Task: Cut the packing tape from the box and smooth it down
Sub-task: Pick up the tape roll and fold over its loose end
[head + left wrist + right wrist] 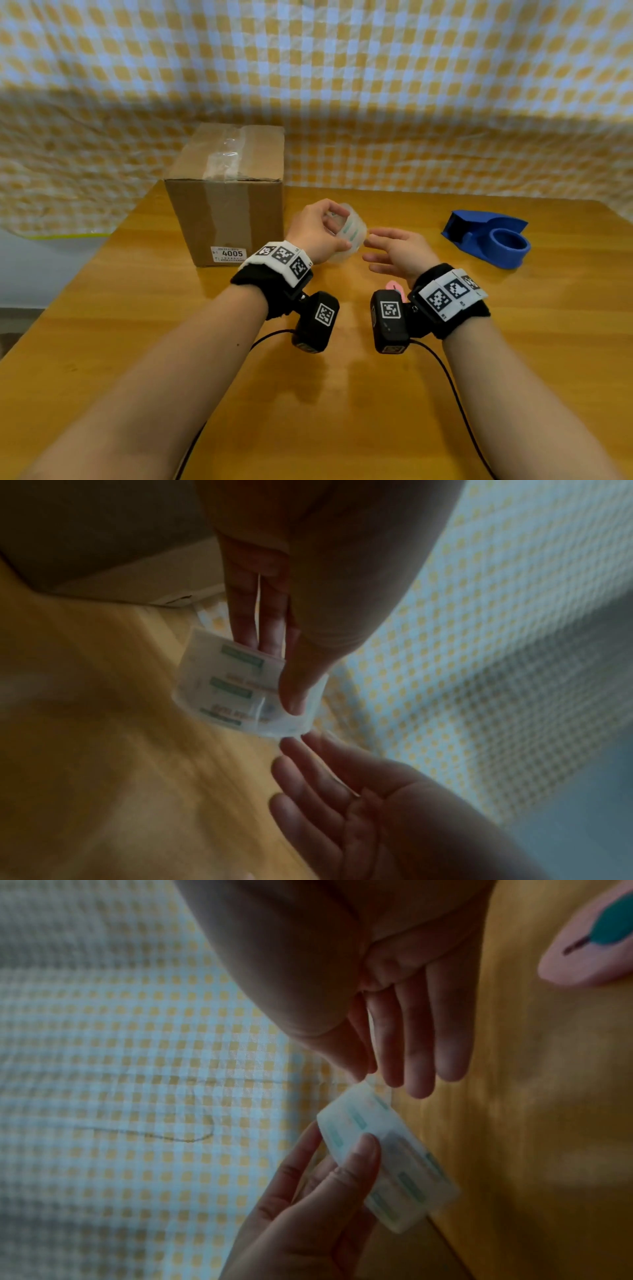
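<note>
While the left hand (317,229) grips it, the tape roll (349,233) opens rightward.

Evenly and brightly lit from above in the head view, with soft shadows, mild blur, and wide-angle bending at the edges. Dim, murky and smeared by motion blur in both wrist views.

Matt brown cardboard box (227,192) at centre left with glossy crinkled clear tape (224,154) on top, translucent plastic tape roll (349,233) at centre, smooth varnished wooden table (308,394), blue plastic dispenser (489,236) at right, checked cloth backdrop (376,85) above
</note>
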